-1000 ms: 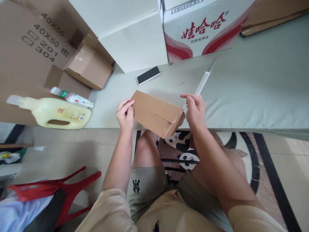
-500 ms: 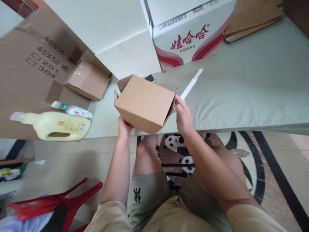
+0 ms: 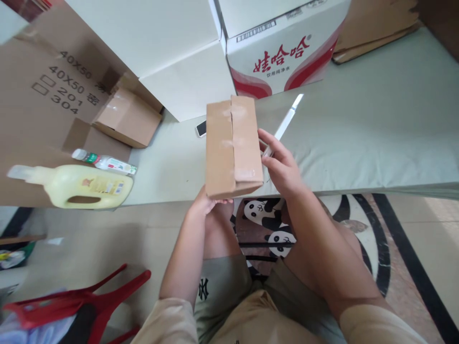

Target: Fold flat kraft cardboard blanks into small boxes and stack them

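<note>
A small brown cardboard box [image 3: 219, 148] is held up over the table's front edge, its taped flap seam facing up toward me. My left hand [image 3: 205, 201] supports it from below at the near end, fingers partly hidden under it. My right hand [image 3: 283, 167] is at the box's right side, fingers curled round the lower end of a slim white utility knife [image 3: 284, 125]. The knife points away, up and to the right. Whether the right fingertips touch the box is hard to tell. Behind the box, a phone [image 3: 201, 129] lies partly hidden on the table.
Another brown box [image 3: 131, 117] lies left, beside a large printed carton [image 3: 32, 114]. A clear bottle [image 3: 107, 162] and a yellow detergent jug [image 3: 89, 186] are near it. White cartons [image 3: 283, 62] line the back of the cloth-covered table [image 3: 358, 134]. A red chair [image 3: 103, 301] stands lower left.
The box has been turned so its taped seam now faces up and its long side points away from me. My left hand has shifted right beneath it; my right hand has come slightly away from the box.
</note>
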Tool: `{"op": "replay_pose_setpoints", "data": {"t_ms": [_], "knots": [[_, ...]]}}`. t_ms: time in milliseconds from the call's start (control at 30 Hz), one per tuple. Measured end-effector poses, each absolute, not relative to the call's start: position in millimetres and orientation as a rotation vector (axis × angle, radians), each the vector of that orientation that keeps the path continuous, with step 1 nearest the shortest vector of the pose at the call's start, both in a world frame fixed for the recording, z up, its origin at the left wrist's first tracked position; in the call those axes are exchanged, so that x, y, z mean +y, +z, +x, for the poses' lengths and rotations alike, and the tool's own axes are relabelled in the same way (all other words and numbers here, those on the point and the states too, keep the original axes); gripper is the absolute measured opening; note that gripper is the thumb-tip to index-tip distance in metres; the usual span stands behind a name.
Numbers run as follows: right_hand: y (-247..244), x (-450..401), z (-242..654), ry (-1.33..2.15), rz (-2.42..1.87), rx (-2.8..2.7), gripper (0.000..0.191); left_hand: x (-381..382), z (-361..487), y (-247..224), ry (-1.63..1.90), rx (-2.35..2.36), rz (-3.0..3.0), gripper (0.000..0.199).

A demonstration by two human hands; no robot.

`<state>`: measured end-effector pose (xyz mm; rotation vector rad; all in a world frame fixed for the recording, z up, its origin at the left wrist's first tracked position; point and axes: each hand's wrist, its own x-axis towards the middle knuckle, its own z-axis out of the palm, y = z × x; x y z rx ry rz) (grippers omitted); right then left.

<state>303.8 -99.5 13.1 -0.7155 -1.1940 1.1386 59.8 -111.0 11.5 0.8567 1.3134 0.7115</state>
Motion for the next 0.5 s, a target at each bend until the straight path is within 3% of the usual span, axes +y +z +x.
{"op": "replay_pose_setpoints", "data": {"t_ms": [167,400,500], "knots": [[7.5,-97.0,294.3,1.158,-0.818,-1.023,0.059,-120.5,67.8,10.1,0.607,1.207,0.774,0.045],[14.3,-101.4,298.7,1.163,-0.948,-1.005,0.069,-118.3,91.9,25.9,0.897,1.162,0.798,0.039],[19.5,-104.0,300.8,1.225,-0.994,-1.032,0.072,-122.7,94.2,38.1,1.009,1.148,0.799,0.048]]}}
